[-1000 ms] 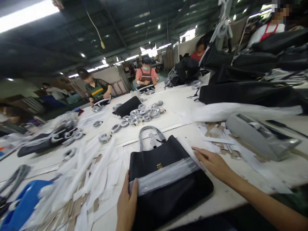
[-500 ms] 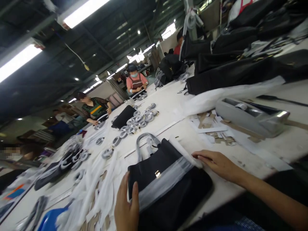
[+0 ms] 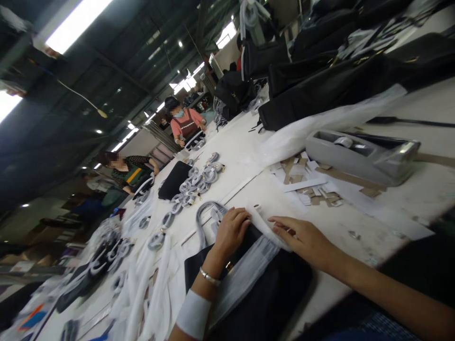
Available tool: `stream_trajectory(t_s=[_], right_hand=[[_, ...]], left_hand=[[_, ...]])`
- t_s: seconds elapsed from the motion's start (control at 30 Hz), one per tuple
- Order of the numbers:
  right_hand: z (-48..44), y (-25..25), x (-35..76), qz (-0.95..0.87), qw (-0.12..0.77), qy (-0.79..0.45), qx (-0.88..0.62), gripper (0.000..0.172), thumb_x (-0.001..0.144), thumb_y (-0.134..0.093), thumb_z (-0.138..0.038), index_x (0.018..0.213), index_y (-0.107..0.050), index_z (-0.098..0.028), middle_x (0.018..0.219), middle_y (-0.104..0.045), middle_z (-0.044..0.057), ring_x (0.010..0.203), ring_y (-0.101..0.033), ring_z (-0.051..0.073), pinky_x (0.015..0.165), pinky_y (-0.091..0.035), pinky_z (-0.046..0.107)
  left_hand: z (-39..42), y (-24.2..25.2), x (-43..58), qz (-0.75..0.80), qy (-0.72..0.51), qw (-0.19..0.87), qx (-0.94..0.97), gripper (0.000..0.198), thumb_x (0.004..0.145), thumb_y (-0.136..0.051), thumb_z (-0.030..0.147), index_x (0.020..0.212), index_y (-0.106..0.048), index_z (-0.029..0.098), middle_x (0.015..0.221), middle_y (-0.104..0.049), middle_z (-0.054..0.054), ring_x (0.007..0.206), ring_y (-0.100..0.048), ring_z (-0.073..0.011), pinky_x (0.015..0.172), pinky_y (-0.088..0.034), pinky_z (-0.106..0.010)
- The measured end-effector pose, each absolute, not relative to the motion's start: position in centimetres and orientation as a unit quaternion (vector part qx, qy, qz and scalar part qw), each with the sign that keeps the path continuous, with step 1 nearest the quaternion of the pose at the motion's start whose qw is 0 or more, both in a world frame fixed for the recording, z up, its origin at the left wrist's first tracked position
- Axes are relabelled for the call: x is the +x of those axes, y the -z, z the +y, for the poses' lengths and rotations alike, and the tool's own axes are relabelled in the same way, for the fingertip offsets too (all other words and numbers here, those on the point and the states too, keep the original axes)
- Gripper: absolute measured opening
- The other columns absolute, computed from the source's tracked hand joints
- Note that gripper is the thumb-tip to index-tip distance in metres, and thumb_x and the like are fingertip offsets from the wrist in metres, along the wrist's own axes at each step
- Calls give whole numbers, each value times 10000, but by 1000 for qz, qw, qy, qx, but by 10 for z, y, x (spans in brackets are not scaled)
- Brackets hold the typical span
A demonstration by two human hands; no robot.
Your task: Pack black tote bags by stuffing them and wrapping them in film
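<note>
A black handbag (image 3: 263, 289) lies on the table in front of me, with a gold clasp (image 3: 229, 266) and a band of translucent white wrap (image 3: 245, 272) across its front. Its handle (image 3: 202, 218) is covered in grey-white wrapping and arches up at the far side. My left hand (image 3: 232, 229) reaches across the bag, fingers curled over its top corner. On the bag's right side, a white foam strip (image 3: 261, 222) runs along the edge. My right hand (image 3: 302, 239) has its fingers drawn together at this strip; the exact contact is partly hidden.
A grey tape dispenser (image 3: 366, 156) stands at right, beside cardboard and paper scraps (image 3: 313, 184). More black bags (image 3: 320, 99) lie behind. Several wrapped handle coils (image 3: 199, 180) spread mid-table. White foam strips (image 3: 142, 289) lie at left. Two co-workers (image 3: 186, 125) work at the far side.
My left hand has moved from the bag's left side across to its top right corner. The right hand stays beside the strip, shifted slightly left. The camera view has turned a little right.
</note>
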State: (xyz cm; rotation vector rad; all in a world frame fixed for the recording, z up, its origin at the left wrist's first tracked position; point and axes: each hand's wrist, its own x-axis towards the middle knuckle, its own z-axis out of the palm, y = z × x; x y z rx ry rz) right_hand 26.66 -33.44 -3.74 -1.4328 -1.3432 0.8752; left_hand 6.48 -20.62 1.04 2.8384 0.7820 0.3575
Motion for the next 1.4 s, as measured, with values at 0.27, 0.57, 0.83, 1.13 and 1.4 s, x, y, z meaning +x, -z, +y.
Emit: stream_trajectory(t_s=[0.27, 0.57, 0.83, 1.13, 1.4], right_hand=[[-290, 24, 268, -628, 378, -421, -534, 284, 870, -534, -408, 911, -711, -190, 759, -697, 26, 692, -617, 183, 625, -417, 276], [-273, 15, 269, -635, 216, -569, -476, 92, 691, -557, -189, 646, -478, -203, 537, -494, -63, 517, -432, 108, 469, -264, 236], [-303, 28, 255, -594, 267, -526, -547, 153, 794, -521, -245, 680, -421, -224, 527, -501, -62, 450, -400, 100, 460, -226, 254], [-304, 25, 248, -644, 231, -431, -588, 33, 780, -535, -266, 763, -543, -239, 545, -574, -32, 439, -443, 126, 488, -171, 282], [-291, 7, 239, -678, 247, -442, -532, 242, 856, -555, -411, 742, -639, -214, 649, -657, 42, 564, -573, 176, 519, -289, 278]], left_hand=[[-196, -16, 61, 233, -85, 122, 961, 458, 1000, -317, 539, 932, -610, 194, 935, -652, -74, 911, -591, -215, 867, -463, -389], [-194, -74, 57, 84, 181, 114, 973, 239, 902, -643, 399, 966, -566, 183, 909, -659, -29, 897, -603, -190, 861, -450, -342], [-213, -74, 31, 37, 68, 44, 996, 138, 964, -495, 117, 909, -618, 149, 950, -734, -15, 1008, -650, -145, 1046, -420, -320], [-213, -75, 43, 69, 141, 15, 988, 242, 991, -419, 137, 821, -589, 161, 944, -732, -39, 989, -671, -167, 1036, -456, -350], [-211, -73, 36, 20, 34, 4, 999, 166, 958, -492, 133, 863, -628, 145, 948, -750, -36, 928, -685, -159, 973, -477, -328]])
